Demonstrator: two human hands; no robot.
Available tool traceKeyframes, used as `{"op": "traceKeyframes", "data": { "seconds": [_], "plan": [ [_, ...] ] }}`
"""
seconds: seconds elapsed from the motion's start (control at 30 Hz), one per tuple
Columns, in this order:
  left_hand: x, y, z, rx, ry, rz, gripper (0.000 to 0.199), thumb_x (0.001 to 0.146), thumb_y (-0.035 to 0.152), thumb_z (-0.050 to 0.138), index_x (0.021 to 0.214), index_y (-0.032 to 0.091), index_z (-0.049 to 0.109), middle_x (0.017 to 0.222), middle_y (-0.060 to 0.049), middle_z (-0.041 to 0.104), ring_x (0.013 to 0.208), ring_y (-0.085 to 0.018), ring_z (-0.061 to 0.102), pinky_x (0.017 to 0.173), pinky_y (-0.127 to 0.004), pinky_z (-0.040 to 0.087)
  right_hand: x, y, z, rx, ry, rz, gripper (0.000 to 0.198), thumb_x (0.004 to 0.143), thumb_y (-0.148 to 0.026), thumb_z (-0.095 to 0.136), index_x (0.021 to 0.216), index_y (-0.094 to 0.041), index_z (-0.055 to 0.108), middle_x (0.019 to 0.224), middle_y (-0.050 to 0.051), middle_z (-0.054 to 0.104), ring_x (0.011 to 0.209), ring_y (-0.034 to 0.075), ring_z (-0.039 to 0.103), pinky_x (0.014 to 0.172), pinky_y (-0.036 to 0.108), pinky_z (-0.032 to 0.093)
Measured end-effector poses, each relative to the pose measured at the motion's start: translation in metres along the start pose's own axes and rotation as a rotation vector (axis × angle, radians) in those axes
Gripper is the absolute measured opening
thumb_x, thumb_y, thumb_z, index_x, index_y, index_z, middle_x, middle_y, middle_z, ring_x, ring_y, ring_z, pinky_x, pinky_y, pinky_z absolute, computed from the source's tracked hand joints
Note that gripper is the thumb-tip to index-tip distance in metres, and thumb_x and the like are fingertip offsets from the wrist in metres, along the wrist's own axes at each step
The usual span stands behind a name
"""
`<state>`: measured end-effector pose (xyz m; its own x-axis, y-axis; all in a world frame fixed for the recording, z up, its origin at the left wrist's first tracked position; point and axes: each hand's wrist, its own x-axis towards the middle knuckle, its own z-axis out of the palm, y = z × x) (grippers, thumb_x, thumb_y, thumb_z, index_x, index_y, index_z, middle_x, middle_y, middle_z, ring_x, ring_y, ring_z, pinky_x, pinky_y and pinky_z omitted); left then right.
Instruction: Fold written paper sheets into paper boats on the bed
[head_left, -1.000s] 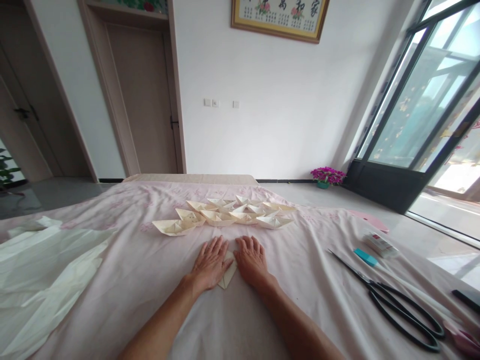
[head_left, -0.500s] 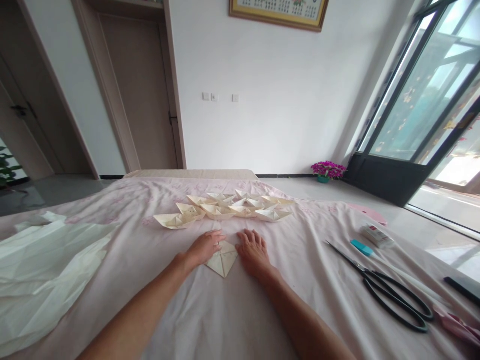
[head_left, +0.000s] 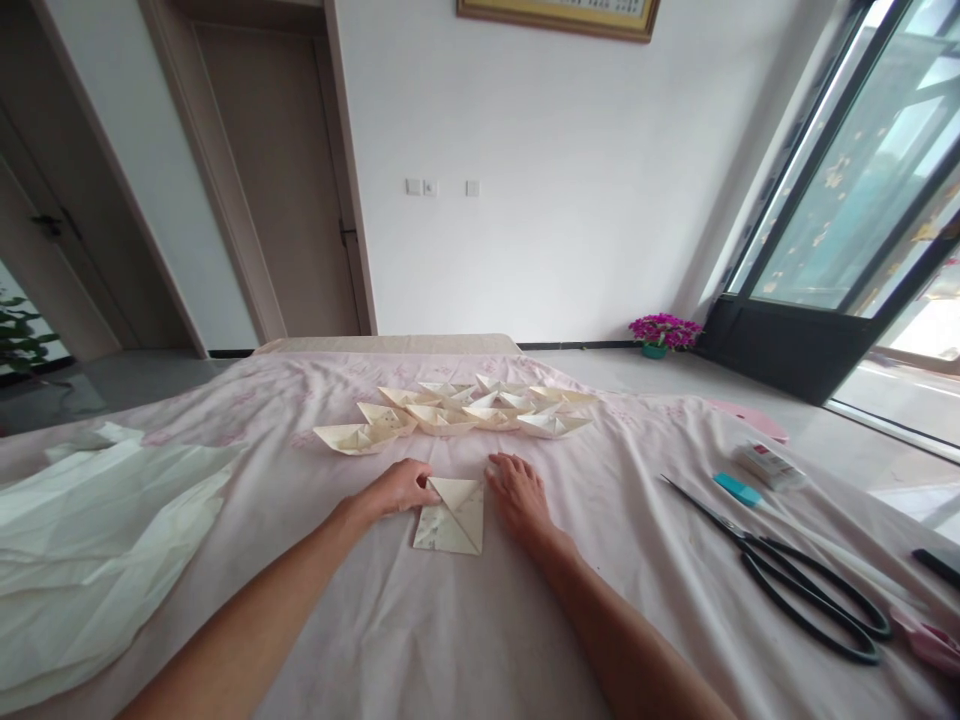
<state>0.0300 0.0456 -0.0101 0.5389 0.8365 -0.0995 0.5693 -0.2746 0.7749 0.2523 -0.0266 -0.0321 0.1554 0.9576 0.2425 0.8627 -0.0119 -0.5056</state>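
A cream folded paper square (head_left: pixel 457 518) with a diagonal crease and faint grey marks lies on the cloth in front of me. My left hand (head_left: pixel 396 487) pinches its upper left corner between thumb and fingers. Just past the paper's right edge, my right hand (head_left: pixel 519 495) rests palm down on the cloth, fingers stretched forward and holding nothing. Beyond both hands stands a cluster of several folded paper boats (head_left: pixel 442 422), cream and white, packed close together.
Crumpled translucent white sheeting (head_left: pixel 112 540) spreads over the left side. On the right lie black-handled scissors (head_left: pixel 757 560), a turquoise-ended white tool (head_left: pixel 739 490) and a small white box (head_left: pixel 771 465). A pink patterned cloth (head_left: pixel 315 600) covers the table, wrinkled in places.
The paper has turned from a diamond position to a square one. My left hand has moved slightly left and now grips its corner. The view has shifted a little.
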Motion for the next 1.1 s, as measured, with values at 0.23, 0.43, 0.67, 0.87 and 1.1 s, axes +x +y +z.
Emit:
{"op": "traceKeyframes", "data": {
  "seconds": [0.23,0.43,0.67,0.87,1.1],
  "plan": [
    [-0.029,0.003,0.021,-0.625,0.305,-0.077,0.041,0.079,0.042,0.060,0.109,0.016,0.052,0.104,-0.009,0.064,0.088,-0.015,0.065,0.076,-0.025,0.052,0.002,-0.005,-0.010,0.749,-0.022,-0.109,0.054,0.085,-0.055,0.052,0.129,-0.024,0.050,0.131,0.009,0.053,0.117,0.024,0.051,0.097,0.039,0.041],
    [-0.031,0.011,0.047,-0.927,0.363,-0.011,0.049,0.066,0.040,0.078,0.104,0.015,0.060,0.099,-0.008,0.068,0.089,-0.021,0.066,0.079,-0.032,0.053,0.003,-0.029,-0.001,0.700,0.098,-0.267,0.037,0.074,-0.041,0.070,0.105,-0.023,0.063,0.096,0.003,0.066,0.089,0.020,0.058,0.077,0.031,0.045],
    [-0.034,0.005,0.034,-0.136,0.782,0.279,0.037,0.072,0.026,0.072,0.107,0.020,0.060,0.107,-0.006,0.066,0.101,-0.022,0.060,0.087,-0.034,0.046,-0.005,-0.035,-0.010,0.220,0.289,-0.525,0.011,0.085,-0.018,0.058,0.086,-0.024,0.067,0.082,0.001,0.064,0.081,0.016,0.050,0.075,0.030,0.037],
    [-0.049,0.009,0.021,0.492,0.725,0.511,0.018,0.080,0.008,0.059,0.087,0.024,0.064,0.088,-0.001,0.067,0.091,-0.021,0.056,0.084,-0.035,0.039,-0.002,-0.033,-0.011,-0.119,0.228,-0.615,0.013,0.089,-0.019,0.055,0.087,-0.024,0.067,0.084,0.002,0.065,0.083,0.018,0.048,0.072,0.032,0.030],
    [-0.052,0.007,0.032,0.665,0.511,0.434,0.018,0.083,0.008,0.056,0.085,0.023,0.065,0.082,-0.002,0.066,0.083,-0.020,0.056,0.074,-0.034,0.037,-0.005,-0.032,-0.007,-0.257,0.032,-0.618,0.008,0.087,-0.020,0.059,0.084,-0.024,0.065,0.084,0.001,0.065,0.083,0.018,0.048,0.072,0.032,0.030]
  ]
}}
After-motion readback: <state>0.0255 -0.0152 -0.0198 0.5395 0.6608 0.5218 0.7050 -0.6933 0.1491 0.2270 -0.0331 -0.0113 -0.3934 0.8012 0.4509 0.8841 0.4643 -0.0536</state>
